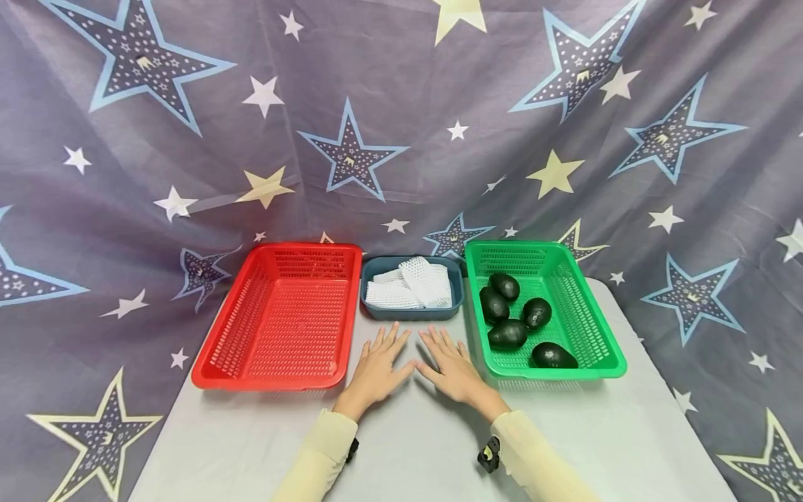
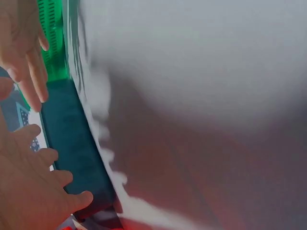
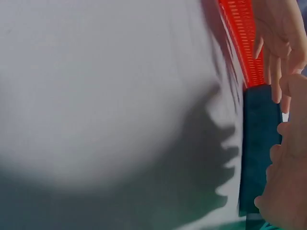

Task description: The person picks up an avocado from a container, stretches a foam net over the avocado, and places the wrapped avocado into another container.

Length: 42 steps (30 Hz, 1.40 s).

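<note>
Both hands are spread over the table with fingers extended and hold nothing. The left hand (image 1: 376, 369) is in front of the dark blue tray (image 1: 410, 314), near the red basket (image 1: 341, 348). My right hand (image 1: 453, 369) mirrors it on the green basket's side, the two thumb tips almost meeting. White foam net sleeves (image 1: 426, 282) lie piled in the blue tray. Several dark avocados (image 1: 508, 335) sit in the green basket (image 1: 605, 366), mostly toward its left side. In the left wrist view, the left hand's fingers (image 2: 62, 177) overlap the tray's front wall.
The red basket, at the left, has a perforated floor with nothing on it. A pale cloth covers the table (image 1: 414, 453). Behind and at both sides hangs a grey curtain (image 1: 401, 70) with star prints. Each wrist carries a small black device (image 1: 488, 454).
</note>
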Tool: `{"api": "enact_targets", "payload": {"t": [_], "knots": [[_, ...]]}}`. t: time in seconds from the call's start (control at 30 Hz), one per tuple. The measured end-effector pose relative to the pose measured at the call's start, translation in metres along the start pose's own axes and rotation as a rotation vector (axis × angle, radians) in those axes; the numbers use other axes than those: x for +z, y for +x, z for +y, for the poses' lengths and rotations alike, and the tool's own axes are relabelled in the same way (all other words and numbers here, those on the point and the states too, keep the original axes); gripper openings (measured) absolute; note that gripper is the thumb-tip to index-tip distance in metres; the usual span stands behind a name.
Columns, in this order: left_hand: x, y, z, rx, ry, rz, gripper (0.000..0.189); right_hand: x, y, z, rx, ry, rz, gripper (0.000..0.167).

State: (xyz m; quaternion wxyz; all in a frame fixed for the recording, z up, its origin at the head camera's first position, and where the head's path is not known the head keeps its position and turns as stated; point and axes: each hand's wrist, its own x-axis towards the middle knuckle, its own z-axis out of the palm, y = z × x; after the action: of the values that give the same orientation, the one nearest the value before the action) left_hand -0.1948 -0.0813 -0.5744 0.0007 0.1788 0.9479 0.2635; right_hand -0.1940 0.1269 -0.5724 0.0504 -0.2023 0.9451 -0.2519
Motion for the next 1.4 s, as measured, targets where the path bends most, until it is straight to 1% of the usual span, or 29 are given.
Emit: {"api": "enact_targets", "payload": {"t": [0.17,0.23,0.3,0.37,0.43,0.5,0.6,0.67,0.77,0.83,0.93,1.0,1.07,1.2,1.3,1.4], "knots": [[0.003,0.001,0.002,-0.062,-0.060,0.019,0.058,-0.009,0.001,-0.011,-0.036,0.066,0.033,0.063],[0.004,0.003,0.005,-0.087,-0.094,0.038,0.054,-0.019,0.002,-0.020,-0.064,0.105,0.050,0.061],[0.004,0.005,0.008,-0.109,-0.131,0.057,0.053,-0.034,0.003,-0.029,-0.097,0.141,0.069,0.061],[0.003,0.009,0.014,-0.121,-0.160,0.064,0.055,-0.055,0.005,-0.039,-0.123,0.182,0.079,0.061],[0.001,0.014,0.020,-0.119,-0.197,0.077,0.057,-0.078,0.007,-0.047,-0.148,0.220,0.087,0.061],[-0.003,0.018,0.029,-0.121,-0.254,0.070,0.061,-0.102,0.009,-0.054,-0.163,0.245,0.099,0.061],[-0.011,0.027,0.045,-0.138,-0.367,0.034,0.067,-0.138,0.012,-0.061,-0.193,0.262,0.112,0.061],[-0.016,0.033,0.056,-0.166,-0.459,-0.010,0.070,-0.160,0.014,-0.061,-0.206,0.250,0.116,0.061],[-0.023,0.044,0.075,-0.213,-0.608,-0.076,0.074,-0.188,0.017,-0.057,-0.219,0.232,0.111,0.061],[-0.026,0.050,0.087,-0.234,-0.725,-0.114,0.073,-0.203,0.020,-0.050,-0.207,0.209,0.098,0.062],[-0.028,0.057,0.106,-0.290,-0.878,-0.157,0.068,-0.221,0.026,-0.037,-0.173,0.160,0.073,0.064],[-0.029,0.060,0.117,-0.335,-0.960,-0.176,0.063,-0.229,0.032,-0.027,-0.157,0.120,0.053,0.065],[-0.030,0.062,0.128,-0.376,-1.012,-0.190,0.059,-0.236,0.036,-0.018,-0.138,0.080,0.031,0.065],[-0.027,0.066,0.144,-0.426,-1.117,-0.223,0.058,-0.244,0.041,0.001,-0.119,0.029,-0.030,0.060],[-0.025,0.069,0.150,-0.466,-1.175,-0.232,0.059,-0.243,0.043,0.016,-0.122,0.000,-0.083,0.054],[-0.021,0.073,0.153,-0.514,-1.213,-0.213,0.058,-0.238,0.043,0.030,-0.131,-0.031,-0.137,0.050]]}}
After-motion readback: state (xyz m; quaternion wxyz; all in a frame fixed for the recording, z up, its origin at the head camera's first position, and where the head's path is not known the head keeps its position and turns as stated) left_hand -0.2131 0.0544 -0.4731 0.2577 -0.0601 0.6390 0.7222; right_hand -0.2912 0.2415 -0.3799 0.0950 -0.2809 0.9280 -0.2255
